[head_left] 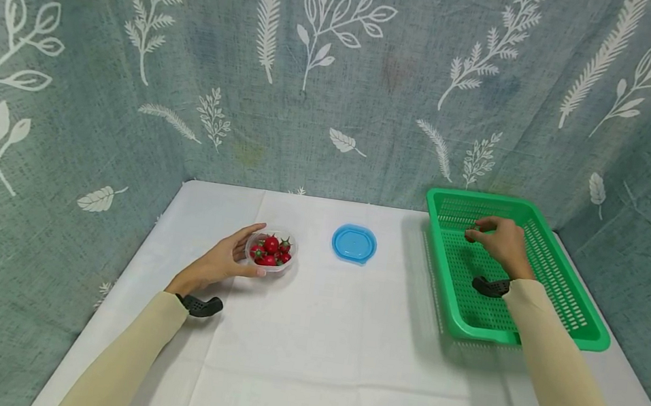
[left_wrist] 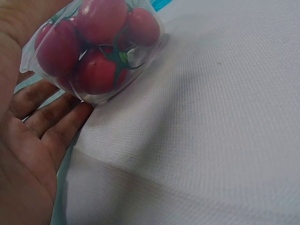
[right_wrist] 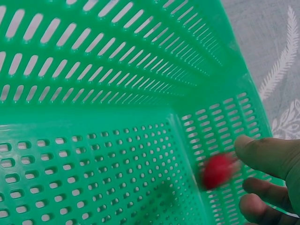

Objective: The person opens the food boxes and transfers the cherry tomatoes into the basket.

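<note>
My left hand [head_left: 224, 255] holds a small clear plastic container [head_left: 290, 268], its thumb on the near side and fingers round the far side. Several red cherry tomatoes [left_wrist: 101, 21] with green stems fill that container. Over the inside of a green basket [head_left: 442, 301], toward its far end, my right hand [head_left: 502, 243] pinches a single cherry tomato [right_wrist: 218, 171] by its stem end, between thumb and fingertips. That tomato looks blurred in the right wrist view and hangs above the perforated floor of the basket.
A blue lid [head_left: 354, 243] lies on the white tablecloth [head_left: 314, 339] between the container and the basket. Green-grey curtains [head_left: 323, 127] with white leaf prints stand behind the table and at both sides. The basket's slotted walls rise around my right hand.
</note>
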`<state>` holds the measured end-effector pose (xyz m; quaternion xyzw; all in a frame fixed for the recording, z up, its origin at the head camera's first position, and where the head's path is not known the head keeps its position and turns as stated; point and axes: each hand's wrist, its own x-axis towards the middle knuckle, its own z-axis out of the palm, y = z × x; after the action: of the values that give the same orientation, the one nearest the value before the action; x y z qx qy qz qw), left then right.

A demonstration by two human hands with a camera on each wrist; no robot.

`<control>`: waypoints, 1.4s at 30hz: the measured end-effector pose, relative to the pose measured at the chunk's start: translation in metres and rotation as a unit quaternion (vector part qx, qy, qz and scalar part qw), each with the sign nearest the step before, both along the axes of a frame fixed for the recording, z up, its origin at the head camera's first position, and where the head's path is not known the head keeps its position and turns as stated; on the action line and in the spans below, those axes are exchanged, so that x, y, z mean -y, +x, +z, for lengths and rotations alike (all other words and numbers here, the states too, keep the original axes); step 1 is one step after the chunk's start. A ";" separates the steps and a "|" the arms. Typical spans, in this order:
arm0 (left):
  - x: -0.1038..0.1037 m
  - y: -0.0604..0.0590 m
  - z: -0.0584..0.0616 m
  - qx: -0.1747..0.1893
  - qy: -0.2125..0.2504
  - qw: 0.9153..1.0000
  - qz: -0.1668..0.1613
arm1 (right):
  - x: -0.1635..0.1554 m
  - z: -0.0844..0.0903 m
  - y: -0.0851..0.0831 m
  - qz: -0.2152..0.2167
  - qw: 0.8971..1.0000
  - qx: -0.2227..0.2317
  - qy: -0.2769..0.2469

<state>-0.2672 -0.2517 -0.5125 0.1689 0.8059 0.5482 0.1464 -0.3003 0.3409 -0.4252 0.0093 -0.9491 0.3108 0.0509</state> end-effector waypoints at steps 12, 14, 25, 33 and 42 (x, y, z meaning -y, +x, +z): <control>0.000 0.001 0.001 0.003 -0.002 1.000 0.000 | 0.012 0.011 0.000 0.016 1.000 -0.022 -0.010; 0.000 0.001 0.001 0.003 -0.003 1.000 0.002 | 0.020 0.015 0.000 0.024 0.999 -0.027 -0.010; 0.001 -0.001 -0.001 -0.005 -0.002 1.000 -0.004 | 0.067 0.034 0.003 0.076 0.996 -0.032 -0.027; 0.000 0.000 -0.001 0.000 0.006 1.000 -0.002 | 0.098 0.040 0.005 0.104 0.994 -0.033 -0.030; 0.001 -0.002 -0.002 -0.001 0.010 1.000 -0.003 | 0.139 0.044 0.013 0.145 0.987 -0.051 -0.043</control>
<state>-0.2690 -0.2525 -0.5149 0.1729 0.8003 0.5555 0.1453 -0.2876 0.2015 -0.3816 0.1602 -0.9196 0.3546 0.0535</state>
